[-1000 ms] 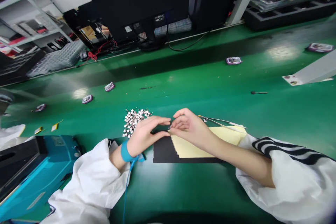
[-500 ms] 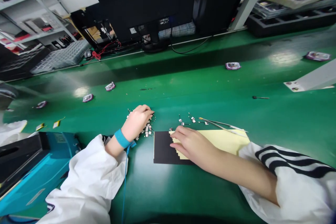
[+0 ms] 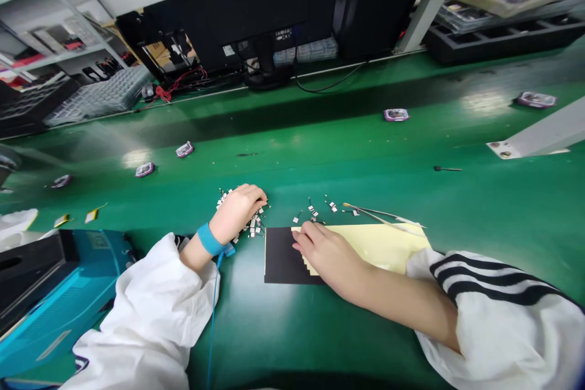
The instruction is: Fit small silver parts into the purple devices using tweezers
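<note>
Small white parts [image 3: 255, 226] in a pile under the left hand [image 3: 239, 207]; yellow sheets [image 3: 379, 242] under the right hand [image 3: 325, 248].
The left hand has its fingers bent down into the pile, and parts show on its far side and at its right; I cannot tell if it grasps one. The right hand rests at the stepped left edge of the sheets with its fingers curled, and I cannot tell if something is between them. A black card [image 3: 278, 256] lies below the sheets, and its bare portion is to the left of the right hand. Several loose parts [image 3: 313, 212] with thin dark leads lie just beyond this hand. Tweezers [image 3: 400, 219] lie farther to its right, partly over the sheets. A blue band [image 3: 210, 239] is around the left wrist.
</note>
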### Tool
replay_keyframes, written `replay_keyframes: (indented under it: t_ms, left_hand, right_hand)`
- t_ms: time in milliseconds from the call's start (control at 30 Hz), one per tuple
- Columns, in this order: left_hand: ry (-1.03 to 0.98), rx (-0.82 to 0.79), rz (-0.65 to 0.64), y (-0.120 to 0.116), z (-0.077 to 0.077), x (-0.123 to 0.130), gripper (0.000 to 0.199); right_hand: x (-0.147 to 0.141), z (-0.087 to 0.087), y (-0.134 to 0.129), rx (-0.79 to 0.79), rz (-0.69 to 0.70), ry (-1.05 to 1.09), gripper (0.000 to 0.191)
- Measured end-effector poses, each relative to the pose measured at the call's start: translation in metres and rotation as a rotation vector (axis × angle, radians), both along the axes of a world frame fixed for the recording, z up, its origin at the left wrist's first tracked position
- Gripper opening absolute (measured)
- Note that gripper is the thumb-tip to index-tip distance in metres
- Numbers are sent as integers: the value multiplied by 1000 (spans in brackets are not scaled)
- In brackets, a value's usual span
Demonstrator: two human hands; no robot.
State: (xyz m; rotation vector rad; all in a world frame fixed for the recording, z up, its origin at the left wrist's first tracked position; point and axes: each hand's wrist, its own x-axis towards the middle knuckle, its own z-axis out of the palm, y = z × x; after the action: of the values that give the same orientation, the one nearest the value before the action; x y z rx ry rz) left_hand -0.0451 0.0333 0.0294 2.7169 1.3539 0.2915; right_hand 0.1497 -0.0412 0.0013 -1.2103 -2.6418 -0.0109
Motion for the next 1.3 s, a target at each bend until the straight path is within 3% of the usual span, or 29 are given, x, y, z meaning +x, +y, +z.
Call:
replay_keyframes:
  t_ms: [100, 200, 300, 400, 500, 600, 700, 867, 1033, 1300]
  left_hand:
    - [-137, 51, -12, -6, 3, 7, 10]
    - [-234, 0, -159, -17, 1, 19, 16]
    - [-187, -21, -298, -27, -8, 31, 19]
    - [-149, 42, -354, -33, -14, 37, 21]
    - [-240, 37, -298, -34, -15, 38, 18]
    - [-462, -77, -99, -34, -11, 38, 15]
    - [-634, -181, 44, -34, -10, 38, 15]
    - [-709, -129, 60, -37, -10, 38, 15]
    - [-721, -72, 9, -40, -9, 38, 16]
    - [-690, -67, -40, -42, -8, 40, 19]
  right_hand:
    - [-1, -1, -1, -14, -3, -4, 15]
    - [-1, -1, -1, 0, -23, -3, 12]
    - [-3, 1, -3, 13, -30, -27, 11]
    - [-4, 4, -3, -13, -28, -50, 14]
    - [-4, 10, 2, -138, -60, -12, 11]
    - [1, 13, 12, -370, -88, 163, 4]
    - [8, 9, 22, -601, -138, 501, 3]
    - [11, 5, 30, -989, -166, 1161, 15]
    - [9, 12, 31, -1110, -139, 1305, 19]
    - [9, 9, 30, -1123, -115, 1302, 15]
